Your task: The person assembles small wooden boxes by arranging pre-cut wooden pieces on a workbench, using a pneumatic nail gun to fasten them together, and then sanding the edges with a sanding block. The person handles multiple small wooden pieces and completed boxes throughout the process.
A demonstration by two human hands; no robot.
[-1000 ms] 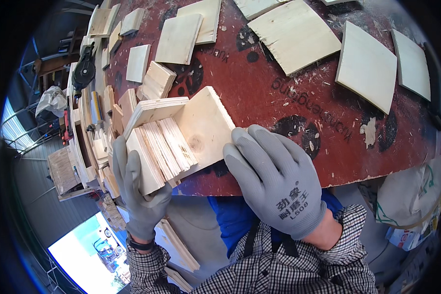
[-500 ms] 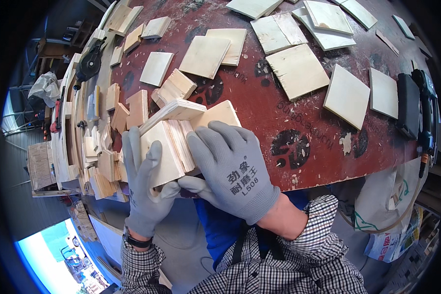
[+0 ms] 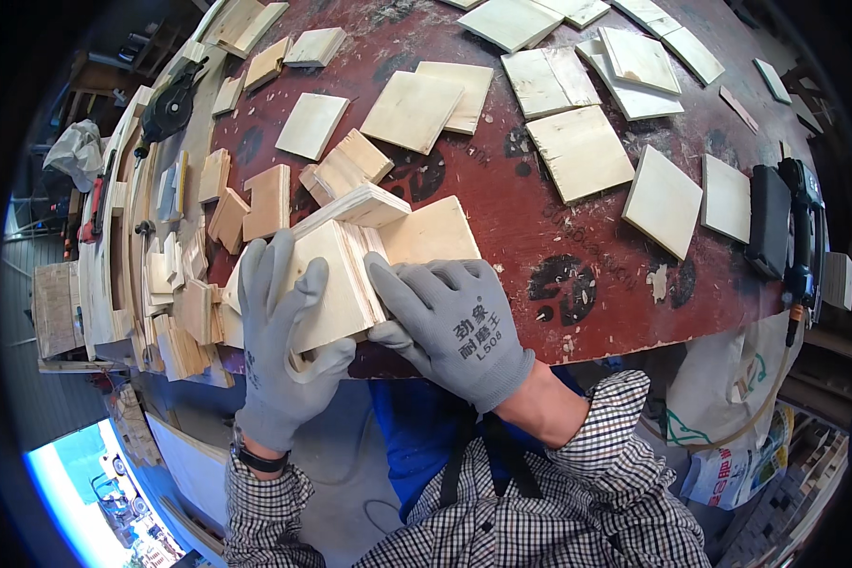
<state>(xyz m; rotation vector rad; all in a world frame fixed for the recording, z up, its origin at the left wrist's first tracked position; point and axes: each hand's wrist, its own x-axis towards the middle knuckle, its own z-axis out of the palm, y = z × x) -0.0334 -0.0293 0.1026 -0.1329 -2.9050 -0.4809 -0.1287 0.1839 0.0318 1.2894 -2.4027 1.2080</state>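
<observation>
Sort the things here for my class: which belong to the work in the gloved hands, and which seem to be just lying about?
In hand:
stacked wooden pieces, between left hand and right hand
pale panel behind the right hand

Seemingly lying about:
loose pale boards
round black tool, left
long black tool, right

Red worktable: pale boards, wood blocks, 1 thin pinkish strip.

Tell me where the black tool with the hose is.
In the head view, the black tool lies at the right edge of the red table, just right of a pale wooden panel.
</observation>
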